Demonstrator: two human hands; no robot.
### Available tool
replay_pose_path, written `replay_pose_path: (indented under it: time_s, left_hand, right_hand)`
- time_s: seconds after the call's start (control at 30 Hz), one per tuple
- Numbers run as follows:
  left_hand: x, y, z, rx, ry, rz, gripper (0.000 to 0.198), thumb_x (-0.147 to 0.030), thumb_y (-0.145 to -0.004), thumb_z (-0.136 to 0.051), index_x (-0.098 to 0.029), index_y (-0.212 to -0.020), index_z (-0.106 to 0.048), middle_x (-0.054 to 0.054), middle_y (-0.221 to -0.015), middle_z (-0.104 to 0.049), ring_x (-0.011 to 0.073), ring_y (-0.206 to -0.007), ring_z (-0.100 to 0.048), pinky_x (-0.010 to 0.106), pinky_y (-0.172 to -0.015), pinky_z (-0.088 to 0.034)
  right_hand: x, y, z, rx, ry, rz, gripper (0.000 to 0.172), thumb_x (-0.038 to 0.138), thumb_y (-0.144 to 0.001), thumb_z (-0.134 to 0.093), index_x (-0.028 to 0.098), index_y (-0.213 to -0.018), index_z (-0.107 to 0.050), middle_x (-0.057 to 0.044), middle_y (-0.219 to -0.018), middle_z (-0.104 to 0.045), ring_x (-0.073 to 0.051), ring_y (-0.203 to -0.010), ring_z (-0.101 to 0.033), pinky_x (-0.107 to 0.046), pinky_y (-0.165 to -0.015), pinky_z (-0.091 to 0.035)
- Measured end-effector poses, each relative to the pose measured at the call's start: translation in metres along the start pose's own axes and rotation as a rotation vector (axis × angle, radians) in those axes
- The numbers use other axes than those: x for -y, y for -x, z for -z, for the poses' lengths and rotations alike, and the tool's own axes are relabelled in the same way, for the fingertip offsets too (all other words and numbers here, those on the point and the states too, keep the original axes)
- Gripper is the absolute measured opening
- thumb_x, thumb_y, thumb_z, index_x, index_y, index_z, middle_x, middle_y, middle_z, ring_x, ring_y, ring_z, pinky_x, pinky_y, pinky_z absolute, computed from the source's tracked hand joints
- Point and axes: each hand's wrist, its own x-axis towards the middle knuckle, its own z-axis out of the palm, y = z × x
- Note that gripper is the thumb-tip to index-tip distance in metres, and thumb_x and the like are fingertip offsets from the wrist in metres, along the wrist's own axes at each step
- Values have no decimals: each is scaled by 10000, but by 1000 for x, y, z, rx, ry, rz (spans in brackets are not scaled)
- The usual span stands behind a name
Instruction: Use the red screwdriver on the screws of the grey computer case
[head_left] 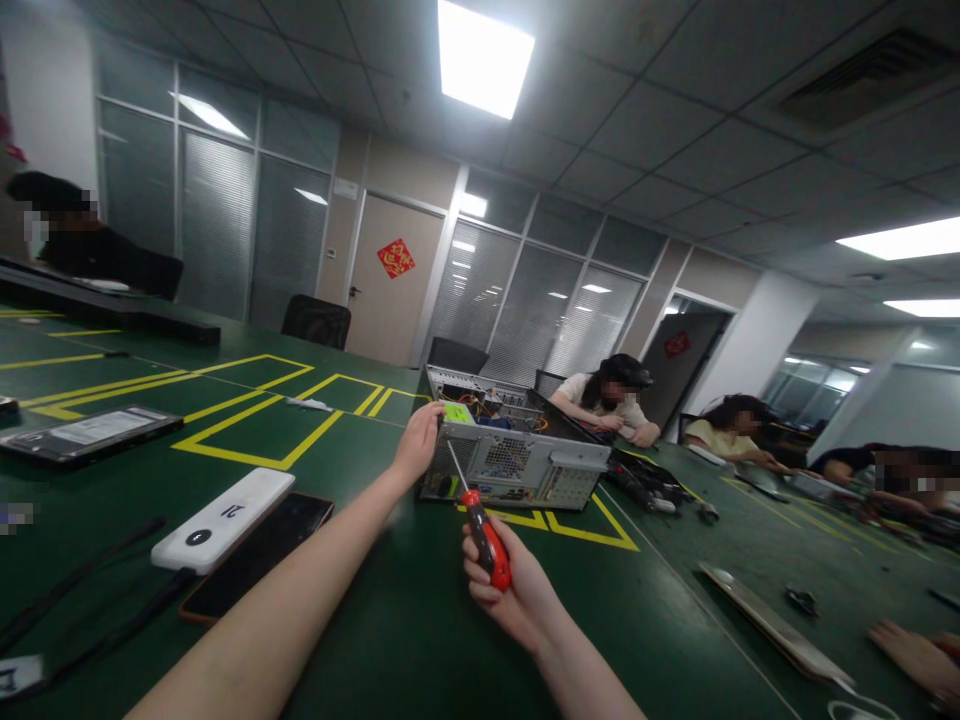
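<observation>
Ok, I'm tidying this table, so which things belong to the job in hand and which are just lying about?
In use:
screwdriver, in the right hand
computer case, left hand at its edge

Apparently just lying about:
phone
white box beside it
perhaps the hard drive

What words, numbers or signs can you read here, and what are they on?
"21", probably: handwritten on the white device; the angle leaves it unsure.
Red diamond sign on the door: gold characters, too blurred to read.
Farther red sign: unreadable.
Hard drive label: too blurred.
Green label at the computer case: no readable text.
White tag: cut off, unclear.
</observation>
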Motion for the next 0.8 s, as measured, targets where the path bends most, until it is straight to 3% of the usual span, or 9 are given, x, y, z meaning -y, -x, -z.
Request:
replay_pose_path:
  time_s: [0.37,0.8]
  left_hand:
    - [-2,-1,1,13,7,31,349,-318,-947,-245,-197,-1015,-565,93,-1168,-594,202,-1151,-521,439,-1030,-397]
    - [-3,0,0,10,8,31,346,-306,-947,-252,-180,-1019,-567,103,-1170,-594,202,-1148,-522,442,-1029,-400]
  right_hand:
    - [-1,-7,3,-13,-7,13,256,368,-863,-518,116,-866,-562,1,-607,-532,-40,-430,-364,-124,-363,-198]
    - [0,-10,6,-7,15,4,254,373,-864,-514,124,-860,-563,9,-600,-532,-40,-426,-351,-124,-359,-188]
